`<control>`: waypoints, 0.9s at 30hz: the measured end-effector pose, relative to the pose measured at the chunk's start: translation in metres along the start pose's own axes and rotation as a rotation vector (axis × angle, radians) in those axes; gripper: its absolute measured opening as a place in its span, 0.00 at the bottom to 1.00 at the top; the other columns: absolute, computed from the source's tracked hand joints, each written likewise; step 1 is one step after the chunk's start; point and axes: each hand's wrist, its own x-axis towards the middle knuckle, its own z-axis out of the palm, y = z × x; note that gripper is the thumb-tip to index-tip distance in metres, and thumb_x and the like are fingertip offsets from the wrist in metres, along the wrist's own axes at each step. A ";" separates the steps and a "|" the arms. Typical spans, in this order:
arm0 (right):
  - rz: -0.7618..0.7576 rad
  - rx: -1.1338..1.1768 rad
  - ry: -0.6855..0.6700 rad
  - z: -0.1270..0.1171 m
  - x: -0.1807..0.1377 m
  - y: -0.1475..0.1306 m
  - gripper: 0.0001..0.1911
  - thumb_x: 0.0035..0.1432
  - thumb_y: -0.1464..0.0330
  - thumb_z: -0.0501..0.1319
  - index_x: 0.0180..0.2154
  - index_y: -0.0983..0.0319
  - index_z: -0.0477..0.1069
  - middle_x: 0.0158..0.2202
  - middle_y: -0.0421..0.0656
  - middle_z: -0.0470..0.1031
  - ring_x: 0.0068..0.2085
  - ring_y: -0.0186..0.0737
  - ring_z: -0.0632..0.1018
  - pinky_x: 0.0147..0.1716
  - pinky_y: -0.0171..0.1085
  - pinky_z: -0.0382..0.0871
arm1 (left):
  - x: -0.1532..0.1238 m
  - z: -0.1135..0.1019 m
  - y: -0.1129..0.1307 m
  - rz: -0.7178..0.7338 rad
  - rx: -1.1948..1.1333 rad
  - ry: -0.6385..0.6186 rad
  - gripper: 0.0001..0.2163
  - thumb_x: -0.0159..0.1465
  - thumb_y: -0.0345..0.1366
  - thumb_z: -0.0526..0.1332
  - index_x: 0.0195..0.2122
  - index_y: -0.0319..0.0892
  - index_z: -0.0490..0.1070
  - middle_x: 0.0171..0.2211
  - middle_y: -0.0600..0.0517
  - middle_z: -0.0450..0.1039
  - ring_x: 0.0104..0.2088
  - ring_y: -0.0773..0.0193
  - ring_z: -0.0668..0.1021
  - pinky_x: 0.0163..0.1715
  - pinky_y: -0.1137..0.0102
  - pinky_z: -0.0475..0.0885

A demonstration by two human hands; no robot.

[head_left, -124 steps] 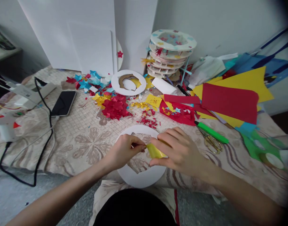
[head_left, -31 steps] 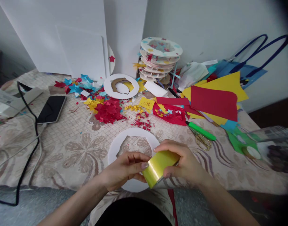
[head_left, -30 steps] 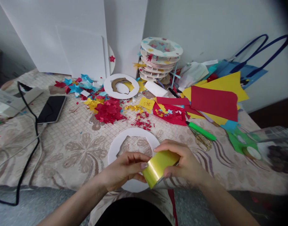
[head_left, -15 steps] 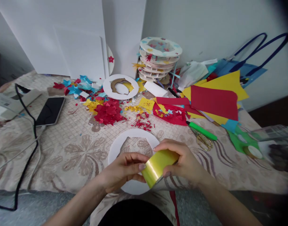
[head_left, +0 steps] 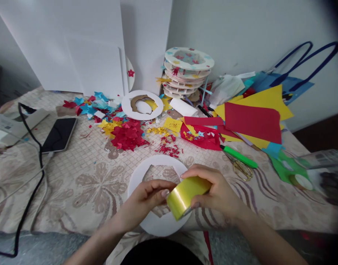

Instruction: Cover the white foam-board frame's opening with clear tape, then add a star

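A roll of yellow adhesive tape (head_left: 185, 197) is held over the near edge of the table. My right hand (head_left: 213, 187) wraps round its right side, thumb below and fingers across the top. At the roll's left edge my left hand (head_left: 150, 198) is closed, its thumb tip against the tape; some of its fingers are hidden. Under both hands a white ring (head_left: 141, 171) with an angular cut-out lies flat on the patterned cloth.
Beyond the ring lie red paper stars (head_left: 127, 134), another white ring (head_left: 127, 108) and paper scraps. To the right are scissors (head_left: 242, 171), a green cutter (head_left: 240, 157) and coloured paper (head_left: 253, 121). A phone (head_left: 60, 134) with cables is left; a stacked paper lantern (head_left: 188, 71) stands behind.
The view has tipped slightly, so the table sits a little lower. My left hand's lower fingers have drawn back from under the tape roll; my right hand keeps its hold.
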 end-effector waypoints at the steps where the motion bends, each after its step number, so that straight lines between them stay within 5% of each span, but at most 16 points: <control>1: 0.003 -0.007 0.003 -0.001 0.001 -0.001 0.26 0.46 0.49 0.70 0.43 0.58 0.76 0.36 0.43 0.75 0.36 0.40 0.75 0.33 0.36 0.66 | -0.001 -0.001 0.001 0.146 0.197 0.061 0.11 0.65 0.37 0.61 0.48 0.43 0.76 0.45 0.45 0.78 0.44 0.59 0.79 0.46 0.64 0.74; 4: 0.023 -0.015 0.009 -0.003 0.003 -0.004 0.26 0.46 0.50 0.71 0.43 0.58 0.76 0.37 0.43 0.75 0.37 0.40 0.75 0.34 0.36 0.66 | -0.002 -0.004 0.005 0.627 0.704 0.205 0.12 0.66 0.27 0.59 0.49 0.45 0.74 0.45 0.47 0.78 0.47 0.60 0.78 0.48 0.65 0.72; 7: 0.065 0.010 -0.007 -0.006 0.005 -0.008 0.25 0.47 0.50 0.70 0.42 0.58 0.76 0.36 0.42 0.75 0.36 0.38 0.74 0.34 0.35 0.66 | -0.001 -0.007 0.008 0.894 0.966 0.189 0.14 0.65 0.23 0.59 0.49 0.44 0.73 0.43 0.49 0.79 0.44 0.62 0.78 0.48 0.64 0.71; 13: 0.188 0.093 -0.046 -0.009 0.009 -0.007 0.23 0.48 0.51 0.70 0.40 0.60 0.76 0.34 0.40 0.75 0.33 0.37 0.73 0.30 0.33 0.65 | -0.003 -0.010 0.027 0.987 1.318 0.094 0.13 0.69 0.25 0.51 0.50 0.40 0.71 0.43 0.47 0.80 0.45 0.60 0.78 0.52 0.58 0.65; 19: 0.246 0.127 -0.086 -0.009 0.013 -0.003 0.22 0.48 0.53 0.70 0.38 0.61 0.75 0.32 0.40 0.74 0.32 0.36 0.72 0.29 0.33 0.65 | 0.001 -0.004 0.057 1.105 1.688 -0.066 0.14 0.69 0.25 0.49 0.38 0.39 0.74 0.35 0.48 0.80 0.35 0.59 0.78 0.48 0.55 0.68; 23: 0.260 0.156 -0.113 -0.009 0.013 -0.001 0.21 0.50 0.52 0.69 0.38 0.62 0.75 0.31 0.40 0.74 0.32 0.36 0.72 0.29 0.33 0.65 | 0.003 -0.003 0.056 1.109 1.701 -0.139 0.14 0.68 0.25 0.49 0.35 0.43 0.73 0.33 0.52 0.79 0.37 0.60 0.77 0.51 0.54 0.65; 27: 0.295 0.273 -0.155 -0.009 0.012 0.001 0.22 0.51 0.51 0.68 0.38 0.62 0.74 0.32 0.41 0.74 0.33 0.36 0.73 0.31 0.33 0.67 | 0.002 -0.004 0.047 1.143 1.631 -0.056 0.13 0.68 0.24 0.50 0.35 0.42 0.72 0.35 0.52 0.79 0.39 0.60 0.77 0.53 0.54 0.61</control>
